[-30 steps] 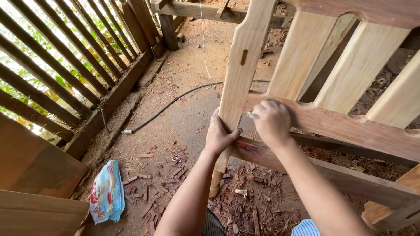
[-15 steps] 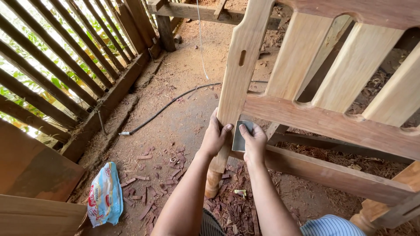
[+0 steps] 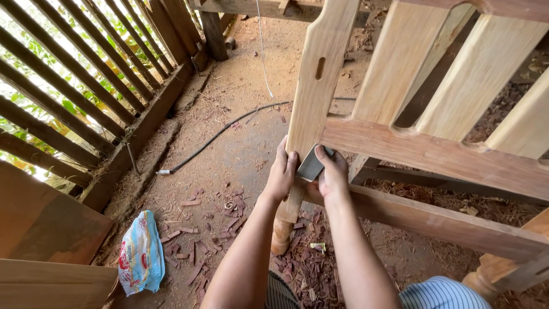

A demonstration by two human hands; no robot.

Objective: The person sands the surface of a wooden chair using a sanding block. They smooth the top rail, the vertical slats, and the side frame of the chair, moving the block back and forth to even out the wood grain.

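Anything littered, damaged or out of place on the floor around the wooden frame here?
A crumpled plastic wrapper lies on the dirt floor at lower left. Reddish wood chips are scattered below the wooden frame, and a black cable trails across the ground. The frame itself shows no damage.

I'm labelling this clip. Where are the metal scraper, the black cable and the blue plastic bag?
metal scraper (image 3: 311,166), head view, middle of its flat grey blade.
black cable (image 3: 220,135), head view, midway along its run on the dirt floor.
blue plastic bag (image 3: 140,252), head view, centre of the crumpled bag.
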